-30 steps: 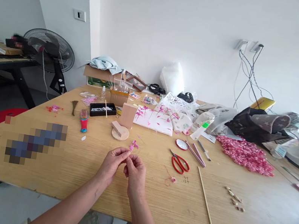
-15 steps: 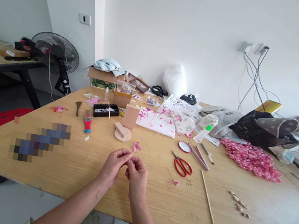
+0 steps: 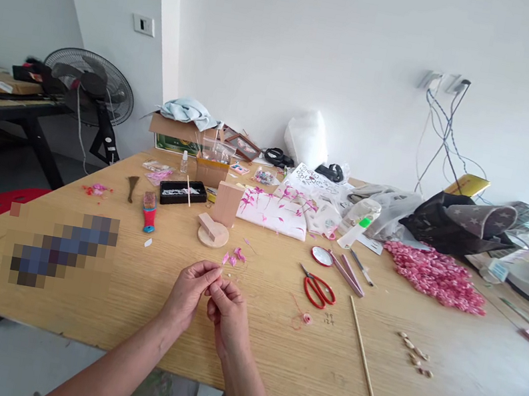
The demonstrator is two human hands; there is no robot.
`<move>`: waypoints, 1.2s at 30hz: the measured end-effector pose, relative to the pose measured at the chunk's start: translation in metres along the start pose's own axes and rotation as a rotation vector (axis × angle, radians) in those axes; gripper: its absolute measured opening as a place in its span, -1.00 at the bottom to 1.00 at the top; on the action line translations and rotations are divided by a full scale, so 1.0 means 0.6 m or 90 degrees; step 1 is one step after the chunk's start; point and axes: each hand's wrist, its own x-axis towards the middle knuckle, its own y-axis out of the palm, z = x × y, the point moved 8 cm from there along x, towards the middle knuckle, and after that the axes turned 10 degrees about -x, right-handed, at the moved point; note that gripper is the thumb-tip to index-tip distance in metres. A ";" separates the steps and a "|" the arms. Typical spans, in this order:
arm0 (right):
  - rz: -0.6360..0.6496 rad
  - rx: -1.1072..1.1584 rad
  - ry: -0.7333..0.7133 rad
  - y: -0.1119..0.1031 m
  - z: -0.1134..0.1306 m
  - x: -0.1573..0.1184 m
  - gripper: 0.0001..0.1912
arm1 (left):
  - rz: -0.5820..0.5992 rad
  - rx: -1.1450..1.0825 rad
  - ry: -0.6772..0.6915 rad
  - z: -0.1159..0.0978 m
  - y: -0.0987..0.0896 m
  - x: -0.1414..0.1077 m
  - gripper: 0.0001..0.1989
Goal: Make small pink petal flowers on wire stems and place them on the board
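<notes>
Both hands have shifted slightly left over the worktop (image 3: 132, 291) since the earlier frame, and a small pink piece (image 3: 225, 258) now shows at their fingertips. The left hand (image 3: 186, 293) and right hand (image 3: 230, 317) meet, thumbs and fingers pinched together; whether they grip that piece, I cannot tell. More pink pieces (image 3: 239, 254) lie just beyond, near the round wooden disc (image 3: 222, 238); the red-handled scissors (image 3: 319, 293) lie well to the right.
</notes>
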 end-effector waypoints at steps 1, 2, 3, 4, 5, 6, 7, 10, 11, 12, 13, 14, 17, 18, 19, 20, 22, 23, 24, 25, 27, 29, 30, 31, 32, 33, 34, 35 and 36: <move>0.004 -0.003 0.004 0.001 -0.002 0.000 -0.77 | -0.002 0.000 0.001 -0.002 0.000 0.001 -0.79; 0.007 -0.008 0.008 0.001 -0.003 0.000 -0.78 | -0.006 0.000 0.003 -0.004 0.000 0.002 -0.78; 0.009 -0.016 0.011 0.001 -0.004 0.000 -0.79 | -0.010 0.002 0.006 -0.007 0.000 0.004 -0.78; 0.009 -0.027 0.013 0.001 -0.004 0.000 -0.80 | -0.017 0.004 0.013 -0.010 -0.001 0.005 -0.78; 0.009 -0.041 0.013 -0.001 -0.004 -0.001 -0.81 | -0.024 0.008 0.023 -0.013 -0.001 0.006 -0.79; 0.007 -0.057 0.010 -0.003 -0.003 -0.002 -0.81 | -0.030 0.012 0.035 -0.016 -0.001 0.007 -0.80; 0.002 -0.073 0.007 -0.006 -0.002 -0.003 -0.81 | -0.032 0.018 0.047 -0.019 0.001 0.008 -0.81; -0.023 -0.105 -0.002 -0.022 0.004 -0.007 -0.79 | -0.017 0.030 0.063 -0.019 0.011 0.008 -0.85; -0.037 -0.108 -0.009 -0.029 0.007 -0.008 -0.79 | -0.009 0.033 0.061 -0.017 0.016 0.008 -0.86; -0.053 -0.107 -0.017 -0.037 0.012 -0.008 -0.79 | -0.005 0.037 0.059 -0.016 0.020 0.008 -0.86; -0.071 -0.105 -0.027 -0.045 0.017 -0.009 -0.80 | -0.001 0.046 0.060 -0.016 0.025 0.007 -0.86; -0.092 -0.101 -0.040 -0.054 0.024 -0.009 -0.80 | 0.002 0.059 0.064 -0.016 0.030 0.007 -0.86; -0.148 -0.086 -0.073 -0.075 0.045 -0.008 -0.80 | 0.019 0.113 0.088 -0.022 0.045 0.008 -0.89; -0.159 -0.079 -0.082 -0.079 0.051 -0.007 -0.80 | 0.027 0.127 0.096 -0.024 0.050 0.009 -0.90; -0.165 -0.072 -0.089 -0.082 0.057 -0.005 -0.80 | 0.036 0.136 0.102 -0.025 0.054 0.009 -0.90; -0.168 -0.067 -0.095 -0.083 0.062 -0.004 -0.80 | 0.043 0.140 0.106 -0.024 0.058 0.009 -0.91; -0.166 -0.061 -0.106 -0.084 0.070 -0.001 -0.79 | 0.052 0.125 0.101 -0.021 0.061 0.010 -0.91; -0.165 -0.062 -0.111 -0.085 0.073 0.000 -0.79 | 0.052 0.100 0.089 -0.017 0.061 0.010 -0.91; -0.164 -0.064 -0.116 -0.085 0.074 0.001 -0.80 | 0.052 0.064 0.070 -0.012 0.060 0.010 -0.91; -0.165 -0.071 -0.120 -0.086 0.074 0.001 -0.80 | 0.052 0.020 0.044 -0.006 0.059 0.009 -0.91; -0.168 -0.102 -0.131 -0.091 0.075 0.002 -0.83 | 0.062 -0.072 -0.017 0.008 0.060 0.008 -0.90; -0.175 -0.164 -0.139 -0.100 0.075 0.000 -0.86 | 0.077 -0.132 -0.072 0.018 0.062 0.005 -0.88; -0.178 -0.206 -0.140 -0.107 0.075 -0.002 -0.87 | 0.083 -0.146 -0.090 0.022 0.063 0.005 -0.88; -0.185 -0.254 -0.140 -0.117 0.076 -0.005 -0.88 | 0.086 -0.152 -0.104 0.024 0.063 0.004 -0.88; -0.197 -0.306 -0.143 -0.132 0.078 -0.009 -0.88 | 0.085 -0.155 -0.115 0.026 0.062 0.004 -0.88; -0.214 -0.364 -0.151 -0.150 0.084 -0.015 -0.89 | 0.083 -0.154 -0.123 0.028 0.060 0.004 -0.87; -0.237 -0.425 -0.163 -0.171 0.091 -0.022 -0.88 | 0.082 -0.150 -0.130 0.030 0.059 0.005 -0.87; -0.266 -0.490 -0.176 -0.196 0.101 -0.031 -0.88 | 0.084 -0.144 -0.136 0.032 0.059 0.005 -0.87; -0.298 -0.556 -0.185 -0.223 0.112 -0.041 -0.88 | 0.087 -0.138 -0.142 0.034 0.059 0.004 -0.86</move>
